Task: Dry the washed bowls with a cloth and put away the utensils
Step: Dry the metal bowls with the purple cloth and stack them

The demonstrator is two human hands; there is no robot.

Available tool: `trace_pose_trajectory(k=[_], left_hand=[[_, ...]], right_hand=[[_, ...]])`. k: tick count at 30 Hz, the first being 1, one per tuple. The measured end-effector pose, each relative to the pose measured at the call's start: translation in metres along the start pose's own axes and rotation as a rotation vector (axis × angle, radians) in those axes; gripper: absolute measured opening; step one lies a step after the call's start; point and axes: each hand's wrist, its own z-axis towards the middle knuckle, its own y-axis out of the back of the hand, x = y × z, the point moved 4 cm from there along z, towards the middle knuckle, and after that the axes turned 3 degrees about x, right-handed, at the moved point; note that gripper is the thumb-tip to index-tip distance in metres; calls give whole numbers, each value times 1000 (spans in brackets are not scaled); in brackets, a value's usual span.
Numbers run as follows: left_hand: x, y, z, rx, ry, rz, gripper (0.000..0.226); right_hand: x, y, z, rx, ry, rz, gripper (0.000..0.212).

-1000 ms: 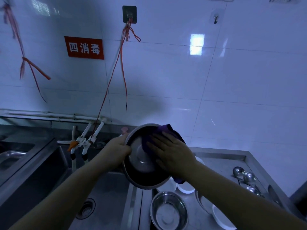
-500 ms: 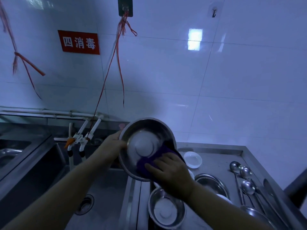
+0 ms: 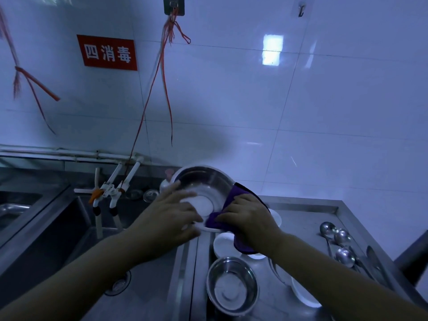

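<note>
A steel bowl is held tilted in the centre of the frame, above the edge between the sink and the steel tabletop, its hollow turned toward the camera. The left hand is laid over the bowl's lower left rim with the fingers spread and lightly curved, blurred at the tips, so that whether the rim is truly gripped cannot be told. A purple cloth is gripped by the right hand and pressed against the bowl's lower right rim, a fold hanging below the wrist. On the tabletop, lower centre, a second steel bowl is seen upright, with white bowls just beside it. Ladles are laid at the right of the frame. Taps are seen at centre left, and a red sign on the tiled wall at upper left.
</note>
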Motion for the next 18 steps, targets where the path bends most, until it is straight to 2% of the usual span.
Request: trace_pose_trajectory(k=[2,4,6,8,10,12,15,18], left_hand=[[-4,1,2,15,-32,-42,11],[2,2,2,-28,75,-139,4],[14,-1,0,-66,272,-383,13],[21,-9,-5,-99,500,-755,27],[17,-16,-6,-151,684,-1067,28],[9,-25,-4,-171,804,-1280,22],[-2,-32,1,-239,939,-1511,26],[-9,-33,3,-328,1040,-1729,34]], right_hand=[[-2,5,1,-23,-20,85,26],[-5,10,-1,-91,-65,193,32],[-12,17,-5,-245,-206,326,36],[-24,22,-11,-419,-441,444,40],[-29,22,-12,-502,-577,493,40],[-20,17,-5,-500,-557,474,40],[2,6,6,-469,-521,478,38],[14,3,12,-478,-463,300,51]])
